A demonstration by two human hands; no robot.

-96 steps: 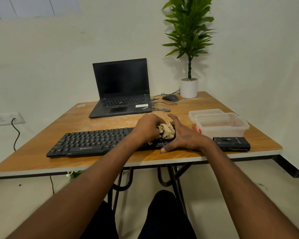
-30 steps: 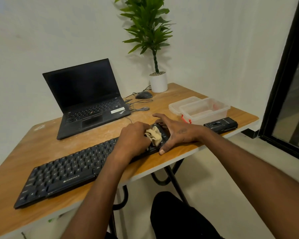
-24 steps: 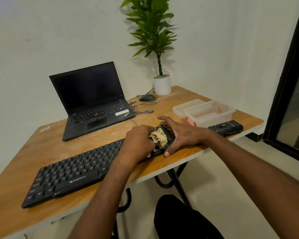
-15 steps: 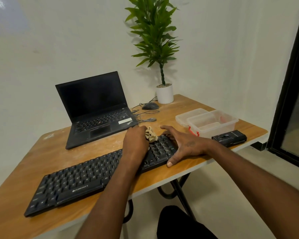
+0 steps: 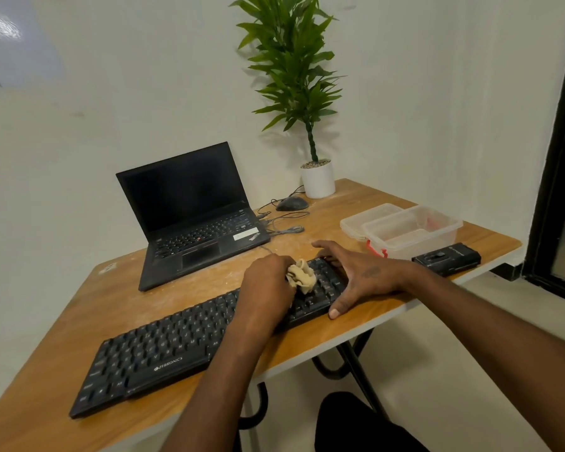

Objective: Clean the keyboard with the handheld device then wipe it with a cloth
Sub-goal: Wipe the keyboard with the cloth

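A black keyboard (image 5: 163, 350) lies along the near edge of the wooden table (image 5: 62, 324). My left hand (image 5: 266, 287) grips a crumpled beige cloth (image 5: 302, 276) and presses it on the keys near the keyboard's right end. My right hand (image 5: 356, 275) rests spread on the keyboard's right end, thumb at the front edge, fingers reaching over the back edge. The black handheld device (image 5: 447, 258) lies on the table to the right, beside my right forearm.
An open black laptop (image 5: 190, 210) stands behind the keyboard. A mouse (image 5: 291, 203) with cables and a potted plant (image 5: 317, 181) are at the back. Clear plastic containers (image 5: 405, 230) stand at the right, behind the device. A dark door frame (image 5: 555, 158) borders the right.
My left hand has slid the cloth from the keyboard's back edge forward onto the keys at its right end. My right hand stays on the right end. The camera view shifted slightly.
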